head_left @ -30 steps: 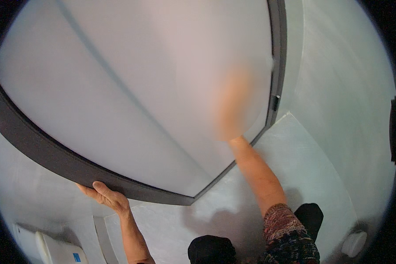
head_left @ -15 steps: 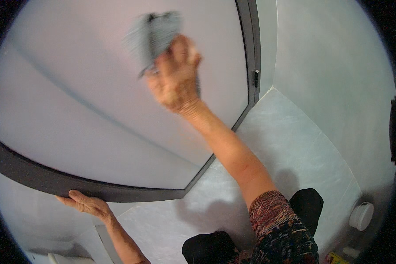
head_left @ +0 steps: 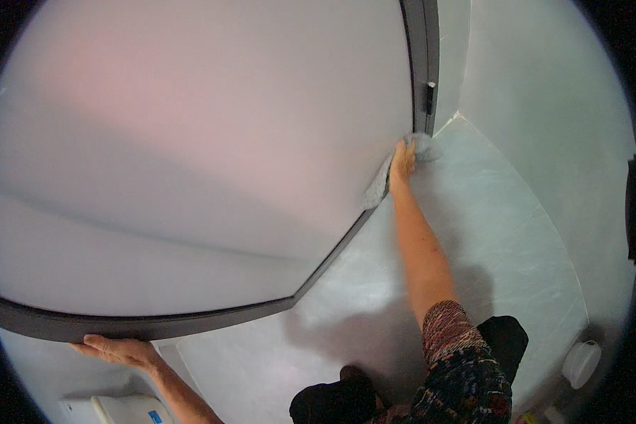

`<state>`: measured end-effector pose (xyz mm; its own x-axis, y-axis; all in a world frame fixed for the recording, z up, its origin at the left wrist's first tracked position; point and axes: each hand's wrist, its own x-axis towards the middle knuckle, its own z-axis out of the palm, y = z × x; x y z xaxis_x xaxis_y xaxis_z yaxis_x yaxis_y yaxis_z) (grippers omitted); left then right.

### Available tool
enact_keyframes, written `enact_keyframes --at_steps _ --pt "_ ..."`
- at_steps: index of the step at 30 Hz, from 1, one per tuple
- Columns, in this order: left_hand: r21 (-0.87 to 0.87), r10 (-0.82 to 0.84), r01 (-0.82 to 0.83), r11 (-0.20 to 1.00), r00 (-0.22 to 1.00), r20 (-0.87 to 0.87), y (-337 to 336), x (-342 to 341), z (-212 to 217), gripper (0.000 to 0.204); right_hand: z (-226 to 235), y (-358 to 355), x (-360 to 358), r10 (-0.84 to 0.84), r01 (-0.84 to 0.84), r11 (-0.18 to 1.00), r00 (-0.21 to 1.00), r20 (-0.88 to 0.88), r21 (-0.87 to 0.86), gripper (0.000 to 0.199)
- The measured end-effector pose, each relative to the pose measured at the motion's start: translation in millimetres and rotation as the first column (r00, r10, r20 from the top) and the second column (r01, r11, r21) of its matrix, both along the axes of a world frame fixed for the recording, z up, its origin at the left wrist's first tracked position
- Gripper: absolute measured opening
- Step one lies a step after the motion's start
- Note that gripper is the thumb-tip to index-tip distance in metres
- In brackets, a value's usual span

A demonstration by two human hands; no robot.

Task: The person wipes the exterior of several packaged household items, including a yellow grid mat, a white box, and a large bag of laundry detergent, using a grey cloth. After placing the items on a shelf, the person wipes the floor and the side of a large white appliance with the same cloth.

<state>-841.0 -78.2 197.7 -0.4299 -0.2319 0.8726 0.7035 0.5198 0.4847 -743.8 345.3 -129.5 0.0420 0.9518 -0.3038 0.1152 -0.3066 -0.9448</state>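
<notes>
A door (head_left: 212, 155) with a pale frosted panel and a dark grey frame (head_left: 219, 318) fills the left and middle of the view. My left hand (head_left: 120, 350) grips the frame's outer edge at the lower left, thumb on the near side and fingers partly hidden behind. My right hand (head_left: 402, 166) reaches out to the far end of the frame's bottom rail, close to the hinge-side corner. Its fingers press a grey cloth (head_left: 377, 191) over the rail; part of the cloth sticks out beyond the hand and is blurred.
Pale grey flooring (head_left: 346, 283) lies below the door, meeting a light wall (head_left: 537, 120) at right. A white round container (head_left: 581, 364) sits by the wall at lower right. At lower left is a white fixture (head_left: 124, 408). My dark-clad legs (head_left: 332, 403) show at the bottom.
My right hand has carried the cloth from the upper middle of the panel down and right to the bottom rail. My left hand still holds the frame edge, and the view has shifted slightly.
</notes>
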Motion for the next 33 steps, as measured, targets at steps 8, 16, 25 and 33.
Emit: enact_keyframes --at_steps 8,16,25,33 --pt "0.069 -0.046 0.045 0.997 0.999 0.017 0.8 -3.9 -3.3 0.06 -18.1 -39.8 -7.0 0.03 -0.036 0.999 0.959 -0.282 -0.017 0.064" --pt "-0.003 -0.058 0.058 0.998 0.998 -0.003 -10.4 -9.1 -6.8 0.06 137.6 -200.9 -32.8 0.309 -0.183 0.517 0.951 0.016 0.836 0.074" --pt "-0.072 -0.121 0.122 0.99 0.992 0.025 -16.8 -15.2 -9.7 0.062 145.0 -302.9 -45.8 0.582 -0.235 -0.243 0.741 0.335 0.941 0.029" --pt "-0.092 -0.172 0.165 0.982 0.983 -0.067 -14.5 -15.4 -4.2 0.063 43.1 -193.1 -32.7 0.188 -0.141 0.931 0.976 -0.111 0.336 0.071"
